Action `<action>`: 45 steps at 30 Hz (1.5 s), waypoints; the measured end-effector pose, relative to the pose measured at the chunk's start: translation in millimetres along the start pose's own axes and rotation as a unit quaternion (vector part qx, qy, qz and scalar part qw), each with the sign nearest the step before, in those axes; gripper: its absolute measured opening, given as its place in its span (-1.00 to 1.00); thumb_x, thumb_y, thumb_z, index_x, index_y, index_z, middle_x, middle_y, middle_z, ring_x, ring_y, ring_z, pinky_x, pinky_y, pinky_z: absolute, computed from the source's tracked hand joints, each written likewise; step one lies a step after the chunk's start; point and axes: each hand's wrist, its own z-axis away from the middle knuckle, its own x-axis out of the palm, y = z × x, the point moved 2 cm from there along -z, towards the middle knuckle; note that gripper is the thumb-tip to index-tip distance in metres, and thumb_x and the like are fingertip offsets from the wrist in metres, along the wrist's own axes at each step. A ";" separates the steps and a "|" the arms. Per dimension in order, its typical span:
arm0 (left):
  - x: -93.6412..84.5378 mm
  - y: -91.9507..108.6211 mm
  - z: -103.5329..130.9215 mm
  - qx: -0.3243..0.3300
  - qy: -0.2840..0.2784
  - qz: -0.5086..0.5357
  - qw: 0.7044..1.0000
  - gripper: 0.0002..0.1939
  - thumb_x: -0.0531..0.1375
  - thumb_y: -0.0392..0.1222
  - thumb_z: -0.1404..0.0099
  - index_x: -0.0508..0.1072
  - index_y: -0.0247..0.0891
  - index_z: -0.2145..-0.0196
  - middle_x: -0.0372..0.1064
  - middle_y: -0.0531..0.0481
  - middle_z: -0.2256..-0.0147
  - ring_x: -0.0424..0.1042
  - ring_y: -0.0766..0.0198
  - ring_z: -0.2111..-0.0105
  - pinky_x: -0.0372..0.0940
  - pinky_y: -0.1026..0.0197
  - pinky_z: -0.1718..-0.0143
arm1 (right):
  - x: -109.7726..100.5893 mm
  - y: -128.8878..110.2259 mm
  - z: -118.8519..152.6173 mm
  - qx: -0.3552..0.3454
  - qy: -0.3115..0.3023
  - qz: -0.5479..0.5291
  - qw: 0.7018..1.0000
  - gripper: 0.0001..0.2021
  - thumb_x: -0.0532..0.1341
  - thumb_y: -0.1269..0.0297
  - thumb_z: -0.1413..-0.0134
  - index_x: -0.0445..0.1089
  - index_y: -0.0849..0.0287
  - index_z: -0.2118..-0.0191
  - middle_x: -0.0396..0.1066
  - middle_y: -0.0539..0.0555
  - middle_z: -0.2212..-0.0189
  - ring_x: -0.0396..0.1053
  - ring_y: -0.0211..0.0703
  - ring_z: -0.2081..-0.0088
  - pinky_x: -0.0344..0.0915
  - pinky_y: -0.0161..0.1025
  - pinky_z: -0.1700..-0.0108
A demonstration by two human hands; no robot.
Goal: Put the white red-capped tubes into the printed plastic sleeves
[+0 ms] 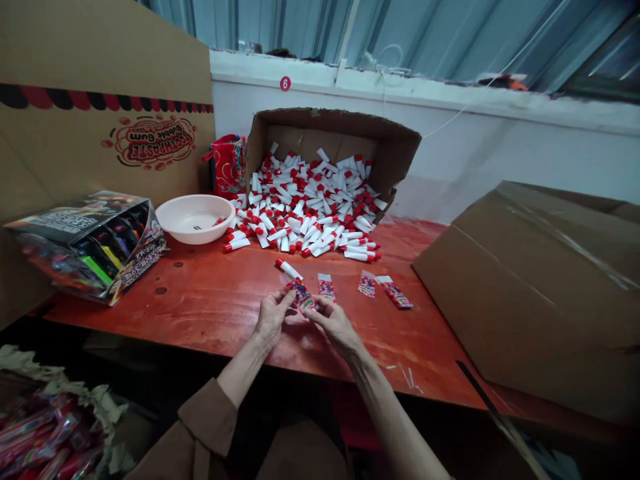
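Between my hands, just above the red table [220, 313], is a small printed plastic packet [301, 295] in pink and purple. My left hand [271, 317] pinches its left side, while the fingers of my right hand [335, 325] close on its lower right edge. Just beyond the packet lies a white tube with a red cap [289, 269]. A similar packet [327, 287] rests right behind my right hand. Farther right are a shorter packet [367, 285] and a longer packet [395, 293]. Whether the held packet contains anything cannot be made out.
A tipped cardboard box [400, 143] spills many red-capped tubes [310, 200] onto the table. Left stand a pale plastic bowl [173, 223], a display box [65, 217] and a large carton [100, 60]. Another carton [530, 300] fills the right. Red packages [55, 433] sit low at left.
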 end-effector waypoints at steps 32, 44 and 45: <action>-59.1 34.1 -14.5 0.060 0.116 0.085 0.988 -0.53 0.53 -0.07 0.17 0.49 -0.36 0.36 0.52 -0.03 0.42 0.46 0.32 0.48 0.33 0.27 0.38 | 4.0 -3.4 -40.1 -0.132 0.014 0.342 0.930 -0.65 0.31 -0.01 -0.05 0.52 0.09 0.12 0.46 0.17 0.16 0.38 0.02 0.11 0.33 -0.05 0.06; -36.1 34.5 -15.8 0.040 0.075 0.085 0.993 -0.58 0.49 0.01 0.07 0.51 -0.36 0.39 0.50 -0.04 0.47 0.45 0.31 0.50 0.30 0.26 0.37 | 61.5 -5.8 -67.0 -0.077 0.007 0.137 0.988 -0.54 0.17 -0.19 -0.12 0.37 0.14 0.47 0.35 0.00 0.53 0.28 -0.20 0.45 0.24 -0.26 0.36; -37.0 37.5 -18.3 0.032 0.072 0.088 0.993 -0.57 0.48 0.03 0.06 0.50 -0.34 0.39 0.50 -0.04 0.47 0.46 0.31 0.49 0.30 0.27 0.38 | 60.5 -7.5 -75.3 -0.081 -0.003 0.154 0.985 -0.51 0.12 -0.21 -0.16 0.36 0.14 0.48 0.34 0.00 0.54 0.28 -0.19 0.46 0.23 -0.26 0.36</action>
